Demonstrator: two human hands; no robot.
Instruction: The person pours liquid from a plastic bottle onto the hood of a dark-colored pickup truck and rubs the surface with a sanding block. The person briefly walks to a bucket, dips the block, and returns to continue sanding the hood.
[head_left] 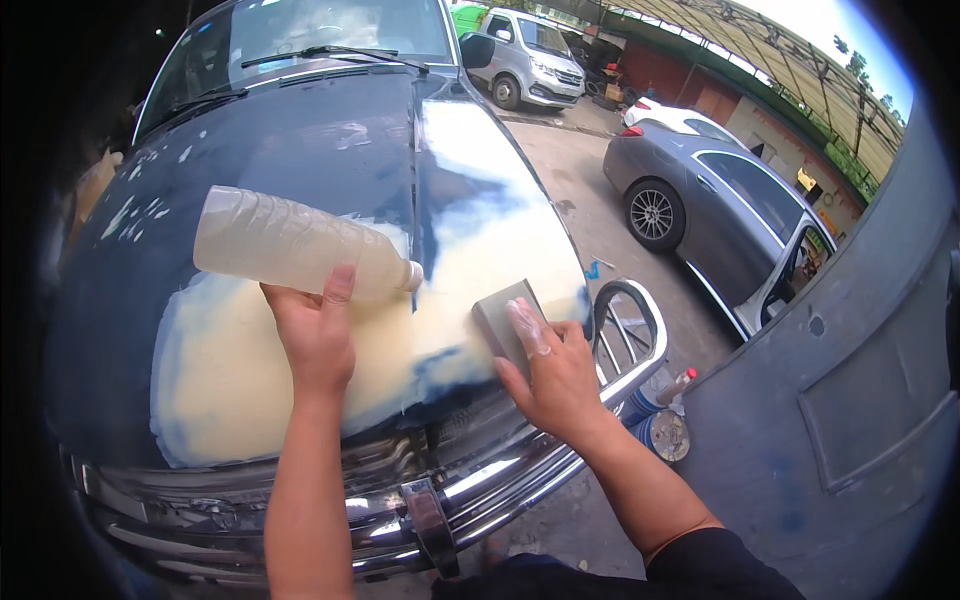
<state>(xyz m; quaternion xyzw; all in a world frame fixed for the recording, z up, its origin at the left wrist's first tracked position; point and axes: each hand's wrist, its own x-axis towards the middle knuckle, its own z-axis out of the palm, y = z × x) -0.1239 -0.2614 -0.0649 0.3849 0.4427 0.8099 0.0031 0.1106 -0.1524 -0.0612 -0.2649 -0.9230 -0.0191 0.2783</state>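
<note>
My left hand (315, 330) grips a large translucent plastic bottle (275, 235) with cloudy liquid, tilted almost sideways, its white cap toward the right, over a dark blue car hood (130, 300). My right hand (555, 385) is closed on a grey sanding block (495, 315) that rests on the hood's right front part, with whitish residue on a finger. Large cream and white patches (230, 390) with bluish edges cover the hood's front and right side, and small pale marks dot the dark paint at the upper left.
A chrome bumper bar (640, 340) edges the hood. Buckets (662, 435) and a red-capped bottle (680, 385) stand at lower right beside a grey panel (840, 400). A silver van (530, 65), a grey sedan (700, 220) and a white car (680, 118) are parked behind on concrete (570, 170).
</note>
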